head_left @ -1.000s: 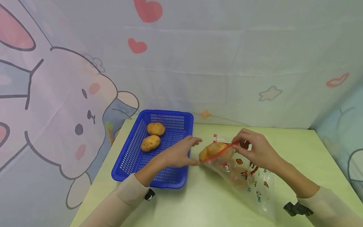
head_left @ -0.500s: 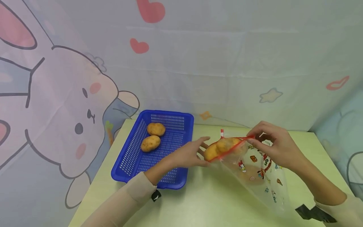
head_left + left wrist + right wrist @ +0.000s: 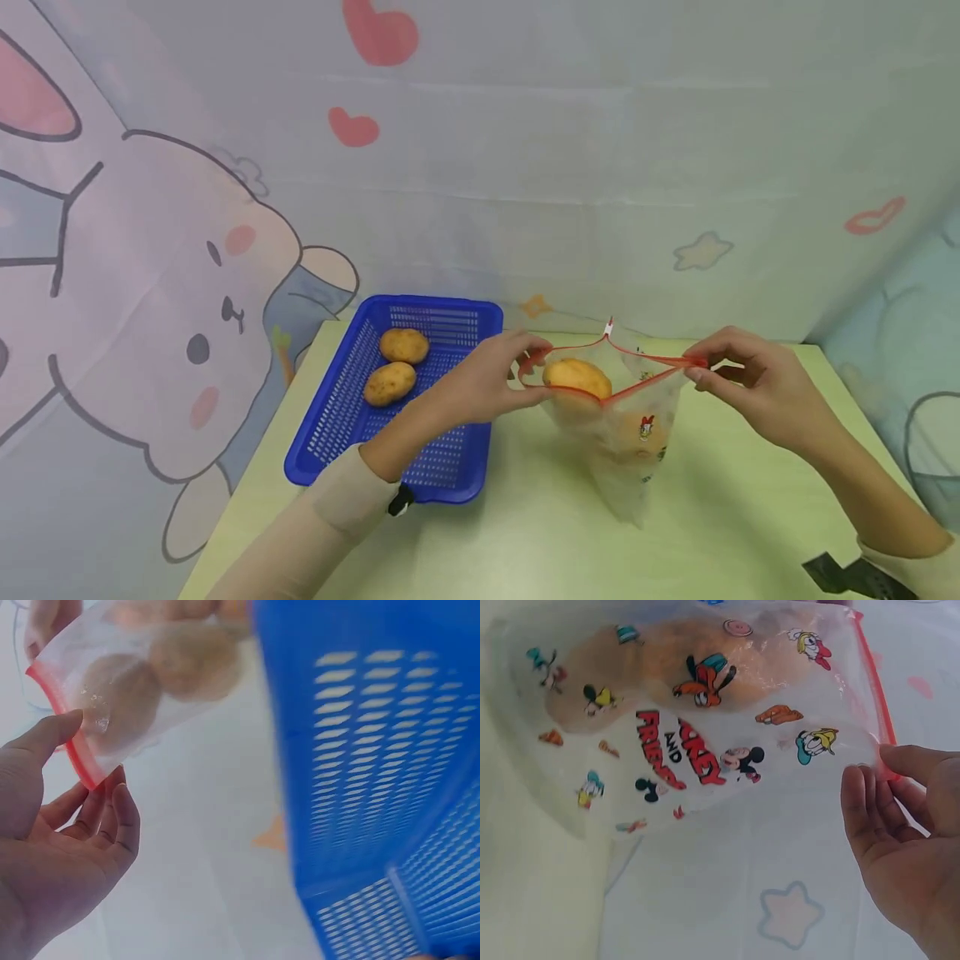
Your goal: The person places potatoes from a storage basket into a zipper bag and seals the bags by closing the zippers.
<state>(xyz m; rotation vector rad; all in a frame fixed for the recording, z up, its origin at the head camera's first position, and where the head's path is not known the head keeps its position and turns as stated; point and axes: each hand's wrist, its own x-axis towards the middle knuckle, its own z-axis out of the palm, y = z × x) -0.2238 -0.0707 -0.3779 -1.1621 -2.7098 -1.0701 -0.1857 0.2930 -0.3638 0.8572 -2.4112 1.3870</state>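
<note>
A clear zip bag [image 3: 630,442] with a red-edged mouth and cartoon prints hangs between my hands, its mouth spread apart. Inside, a potato [image 3: 577,378] shows at the opening, and more potatoes [image 3: 705,664] bulge lower down through the plastic. At the mouth's left end, my left hand [image 3: 491,379] holds the rim between thumb and fingers; the left wrist view shows the thumb on the red strip [image 3: 86,761]. My right hand [image 3: 765,387] pinches the mouth's right corner.
A blue plastic basket [image 3: 483,450] stands on the pale green table [image 3: 525,533], left of the bag and beneath my left forearm. Two potatoes, one potato [image 3: 404,345] behind the other potato [image 3: 390,383], lie in it. A printed cloth backdrop [image 3: 562,167] rises behind the table.
My left hand has come from beside the potatoes to hold the bag's rim. My right hand has moved right, and the bag now hangs more upright with its mouth wider.
</note>
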